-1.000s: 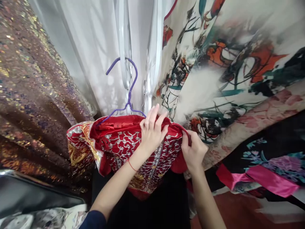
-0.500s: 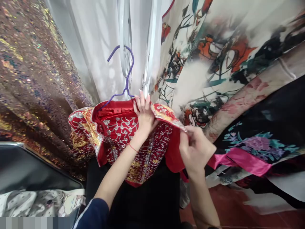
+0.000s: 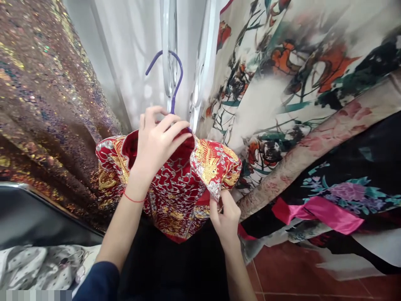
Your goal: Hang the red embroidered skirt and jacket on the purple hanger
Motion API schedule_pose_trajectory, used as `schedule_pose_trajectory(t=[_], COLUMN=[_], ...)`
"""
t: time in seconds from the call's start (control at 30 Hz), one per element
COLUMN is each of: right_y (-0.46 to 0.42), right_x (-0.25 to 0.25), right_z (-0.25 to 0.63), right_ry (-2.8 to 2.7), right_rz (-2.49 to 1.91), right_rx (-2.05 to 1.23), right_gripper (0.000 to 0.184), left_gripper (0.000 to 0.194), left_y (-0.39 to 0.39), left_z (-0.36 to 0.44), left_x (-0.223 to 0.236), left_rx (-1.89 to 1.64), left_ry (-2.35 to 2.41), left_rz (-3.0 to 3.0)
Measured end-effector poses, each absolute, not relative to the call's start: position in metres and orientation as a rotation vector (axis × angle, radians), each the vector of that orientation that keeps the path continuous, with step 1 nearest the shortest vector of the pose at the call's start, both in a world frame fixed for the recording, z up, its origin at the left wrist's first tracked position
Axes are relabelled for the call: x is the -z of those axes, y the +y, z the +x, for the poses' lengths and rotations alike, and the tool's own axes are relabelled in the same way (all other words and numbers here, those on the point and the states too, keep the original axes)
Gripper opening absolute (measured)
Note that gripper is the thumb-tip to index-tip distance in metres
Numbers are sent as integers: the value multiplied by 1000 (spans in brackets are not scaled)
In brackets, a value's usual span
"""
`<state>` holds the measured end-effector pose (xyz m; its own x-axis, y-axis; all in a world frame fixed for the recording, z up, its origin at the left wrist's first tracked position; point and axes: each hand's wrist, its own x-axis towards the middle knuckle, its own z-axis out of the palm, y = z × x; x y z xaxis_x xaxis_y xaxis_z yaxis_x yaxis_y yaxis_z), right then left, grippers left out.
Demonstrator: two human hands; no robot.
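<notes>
above red floor tiles (image 3: 282, 267), fingers (image 3: 223, 205) pinch the embroidered garment (image 3: 175, 188).

The red jacket (image 3: 175, 205), covered in gold and silver embroidery, was upright, its neck open and one front flap spread outward. The purple hanger (image 3: 181, 75) rose from the neck, its hook curving left.

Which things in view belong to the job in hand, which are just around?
In use:
- red embroidered garment, edge pinched by right hand
- purple hanger, left hand near its neck

Just around:
- sequined fabric
- floral-print fabric
- pink ribbon
- spotted cloth
</notes>
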<state>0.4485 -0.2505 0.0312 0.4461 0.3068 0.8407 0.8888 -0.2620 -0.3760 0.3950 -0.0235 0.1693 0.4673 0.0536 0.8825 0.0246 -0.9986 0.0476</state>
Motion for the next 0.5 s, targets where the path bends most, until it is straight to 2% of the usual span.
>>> schedule_pose_trajectory(t=[0.1,0.23,0.4,0.5], right_y=[-248,-240,-229,-229], right_x=[-31,-37,-65,-81], right_z=[447,445,427,398], right_ry=[-1036,-993,-856,-833], right_rz=[-1801,-1811,-1798,-1785], right_rx=[748,691,785,781], right_gripper=[19,20,18,24], left_gripper=[11,18,27,29], left_y=[-15,-18,-26,-24], left_z=[395,398,405,411], left_x=[-189,-200,-201,-201], left_rx=[-1494,-1460,-1490,-1484], left_ry=[-42,-75,-74,-55], left_rz=[2704,2668,2632,2620])
